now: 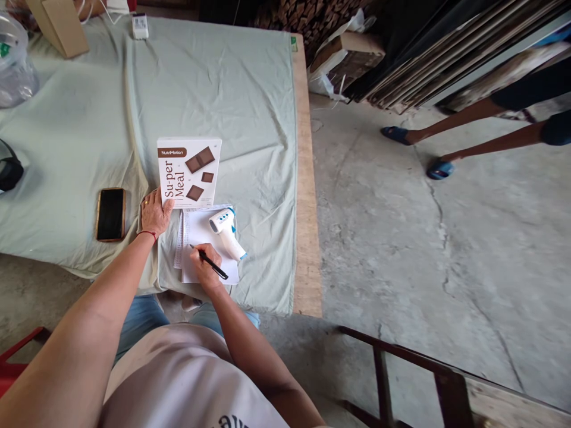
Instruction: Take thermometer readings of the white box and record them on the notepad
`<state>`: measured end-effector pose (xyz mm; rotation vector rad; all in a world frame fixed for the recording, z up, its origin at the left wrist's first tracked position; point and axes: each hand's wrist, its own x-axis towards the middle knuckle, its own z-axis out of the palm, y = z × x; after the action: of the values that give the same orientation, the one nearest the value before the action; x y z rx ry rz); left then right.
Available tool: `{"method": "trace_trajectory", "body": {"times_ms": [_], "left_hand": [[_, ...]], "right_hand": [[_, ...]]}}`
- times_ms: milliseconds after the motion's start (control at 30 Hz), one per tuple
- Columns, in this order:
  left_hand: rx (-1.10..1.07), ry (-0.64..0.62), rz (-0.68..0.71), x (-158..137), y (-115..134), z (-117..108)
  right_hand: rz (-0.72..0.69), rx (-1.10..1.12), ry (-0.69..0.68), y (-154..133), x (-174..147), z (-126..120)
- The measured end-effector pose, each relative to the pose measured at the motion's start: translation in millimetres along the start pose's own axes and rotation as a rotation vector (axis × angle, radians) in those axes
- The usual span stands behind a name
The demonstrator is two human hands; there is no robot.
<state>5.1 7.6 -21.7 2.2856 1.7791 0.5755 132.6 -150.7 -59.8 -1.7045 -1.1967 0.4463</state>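
Observation:
My left hand [155, 214] grips the lower left corner of a white box [196, 193] printed "NutriMotion Su-per Meal", thumb at its front edge. The fingers behind the edge are partly hidden. A black pen [213, 264] sits in the closed fingers of my right hand [207, 261], its tip over the white paper [193, 229]. More sheets, some printed or written on, stick out beneath on the left. Lying across the paper's right side is a white and blue infrared thermometer [227, 233], close to my right hand but apart from it.
Left of my left hand lies a dark-screened phone [110, 214]. The cloth-covered table [250, 107] also holds a cardboard piece [60, 27], a small white box [140, 27] and a plastic bag [15, 65]. A person's legs [482, 125] stand at right; a dark metal frame [401, 351] is lower right.

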Motion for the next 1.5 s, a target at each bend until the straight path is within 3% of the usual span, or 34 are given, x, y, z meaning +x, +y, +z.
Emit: {"method": "trace_trajectory", "body": {"times_ms": [367,500,633,833,1000,1167,1300,1400,1500], "left_hand": [[0.014,0.002,0.001,0,0,-1],[0.004,-0.002,-0.005,0,0,-1],[-0.001,-0.01,0.006,0,-1,0],[0.014,0.016,0.003,0,-2,0],[0.026,0.035,0.014,0,-6,-1],[0.037,0.064,0.025,1,-9,0],[0.058,0.07,0.023,1,-11,1],[0.06,0.053,0.029,1,-13,1],[0.054,0.037,0.022,2,-14,0]], "right_hand": [[-0.033,-0.021,-0.023,-1,1,-1],[-0.007,0.043,0.039,-5,-1,-4],[-0.048,0.079,0.124,-6,0,-23],[-0.143,-0.091,0.238,20,30,-55],[-0.14,-0.238,0.112,40,43,-59],[0.015,-0.036,0.194,28,39,-52],[0.179,0.395,0.302,-9,54,-45],[0.217,0.739,0.222,-45,77,-37],[0.281,0.905,0.145,-75,100,-25]]}}
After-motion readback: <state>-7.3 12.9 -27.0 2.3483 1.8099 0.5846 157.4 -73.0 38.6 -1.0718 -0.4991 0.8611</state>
